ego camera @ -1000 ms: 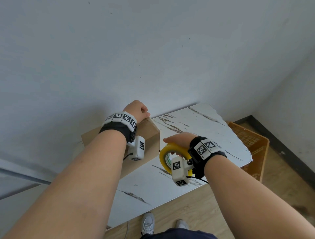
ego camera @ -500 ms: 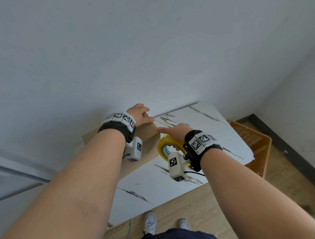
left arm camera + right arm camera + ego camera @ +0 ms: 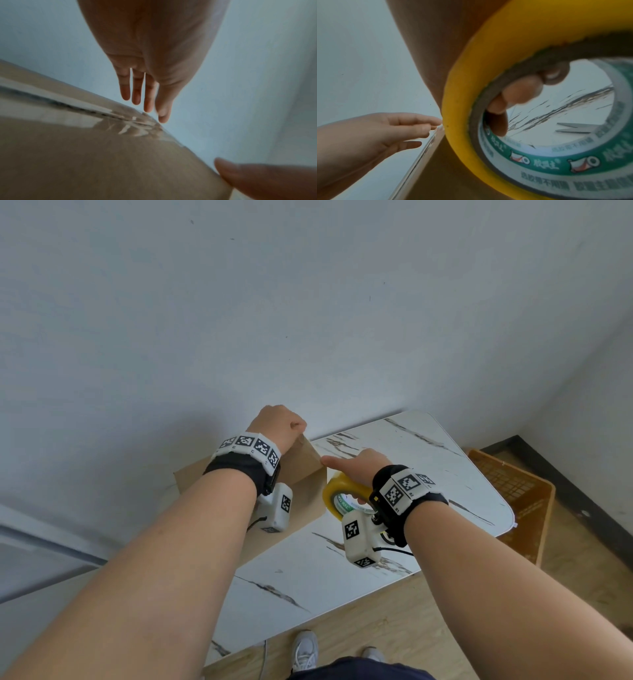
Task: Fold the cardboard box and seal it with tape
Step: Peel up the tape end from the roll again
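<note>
Item, nearest: your right hand (image 3: pixel 359 467), fingers hooked through the core of the tape roll (image 3: pixel 342 496), forefinger out against the box edge. Keep the roll low and the strip taut.

Item, beyond: box (image 3: pixel 301 474), closed, on the table (image 3: pixel 342 570) by the wall, clear tape already along its top seam.

Item, farthest: your left hand (image 3: pixel 279 422) over the far corner, fingers straight and loose. Press the tape end flat there.
</note>
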